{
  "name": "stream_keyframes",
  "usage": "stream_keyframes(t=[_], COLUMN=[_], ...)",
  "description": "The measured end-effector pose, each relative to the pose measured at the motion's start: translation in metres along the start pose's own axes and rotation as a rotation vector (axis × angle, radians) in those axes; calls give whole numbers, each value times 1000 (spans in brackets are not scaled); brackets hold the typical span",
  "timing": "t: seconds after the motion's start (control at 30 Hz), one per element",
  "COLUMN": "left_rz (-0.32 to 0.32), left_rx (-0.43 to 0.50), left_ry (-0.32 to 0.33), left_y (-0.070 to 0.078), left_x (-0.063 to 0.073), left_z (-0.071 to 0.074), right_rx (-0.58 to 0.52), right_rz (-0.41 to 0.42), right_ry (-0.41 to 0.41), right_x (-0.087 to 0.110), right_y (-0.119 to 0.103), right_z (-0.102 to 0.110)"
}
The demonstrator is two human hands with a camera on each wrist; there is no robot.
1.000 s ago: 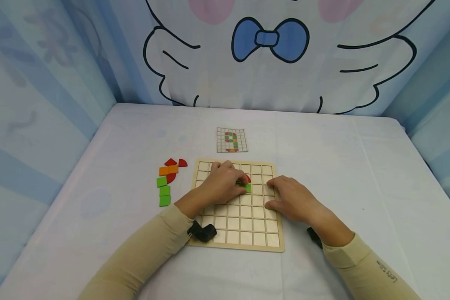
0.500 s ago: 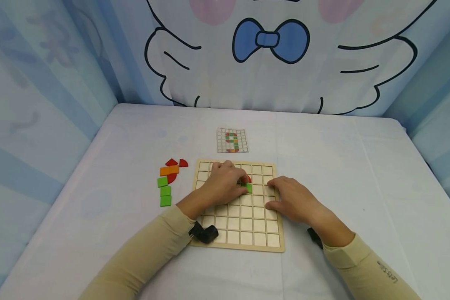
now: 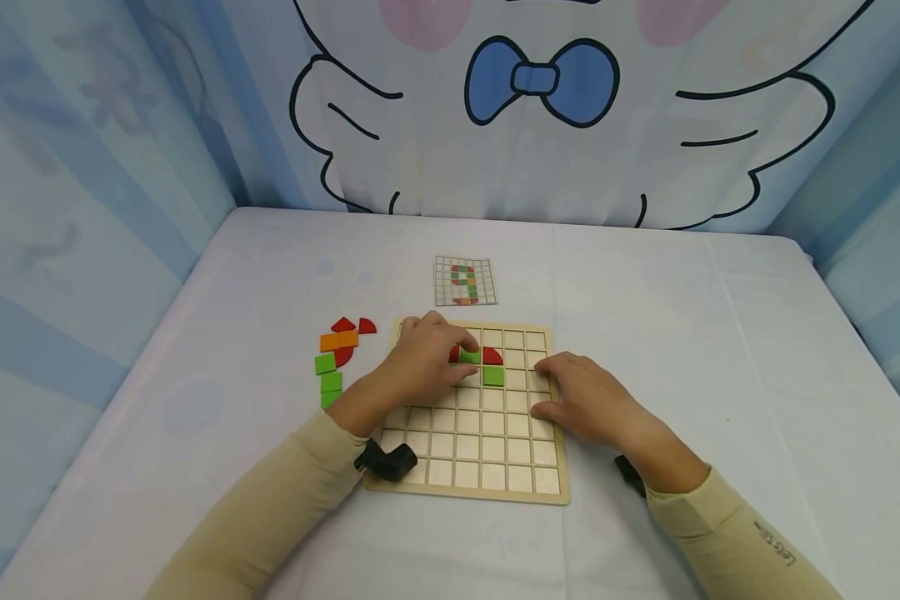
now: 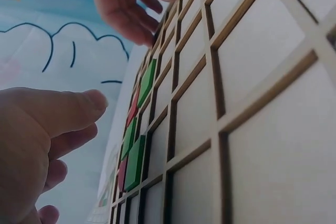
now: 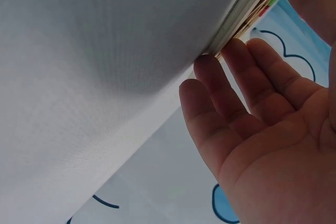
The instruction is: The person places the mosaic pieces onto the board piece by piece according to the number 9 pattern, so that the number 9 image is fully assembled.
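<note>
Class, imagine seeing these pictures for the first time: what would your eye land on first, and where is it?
Probably the big blue bow printed on the curtain beyond the table. Next, the left hand over the gridded board and the right hand at its right edge. Loose red, orange and green pieces stand out left of the board.

The head view is bright and even, with soft shadow on the desk [image 3: 682,333]; both wrist views are darker and greyish
</note>
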State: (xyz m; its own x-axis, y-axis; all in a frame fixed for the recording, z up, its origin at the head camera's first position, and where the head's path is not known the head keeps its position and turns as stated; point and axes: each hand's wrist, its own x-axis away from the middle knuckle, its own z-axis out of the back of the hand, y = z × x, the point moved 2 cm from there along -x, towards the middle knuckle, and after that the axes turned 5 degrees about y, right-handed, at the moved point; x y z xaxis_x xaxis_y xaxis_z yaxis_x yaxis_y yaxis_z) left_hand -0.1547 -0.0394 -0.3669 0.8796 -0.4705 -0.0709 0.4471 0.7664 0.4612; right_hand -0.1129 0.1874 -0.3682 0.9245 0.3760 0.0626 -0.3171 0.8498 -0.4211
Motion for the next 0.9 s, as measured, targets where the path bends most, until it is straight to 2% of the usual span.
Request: stream_keyframes(t=[0.33,0.53,0.7,0.9], left_rz=[76,86,103,116], left_rx=[-24,-45,-23,-31], left_ry=[25,58,83,85], left_y=[-22,-37,-50,-61], left_x=[15,30,44,56], left_z=[17,25,33,38], right_rx=[1,1,3,8], right_rz=[14,19,23,18], right_ry=[7,6,8,7], right_x=[1,1,1,1], right_y=[0,0,-1,-2], right_z=[0,1,1,0])
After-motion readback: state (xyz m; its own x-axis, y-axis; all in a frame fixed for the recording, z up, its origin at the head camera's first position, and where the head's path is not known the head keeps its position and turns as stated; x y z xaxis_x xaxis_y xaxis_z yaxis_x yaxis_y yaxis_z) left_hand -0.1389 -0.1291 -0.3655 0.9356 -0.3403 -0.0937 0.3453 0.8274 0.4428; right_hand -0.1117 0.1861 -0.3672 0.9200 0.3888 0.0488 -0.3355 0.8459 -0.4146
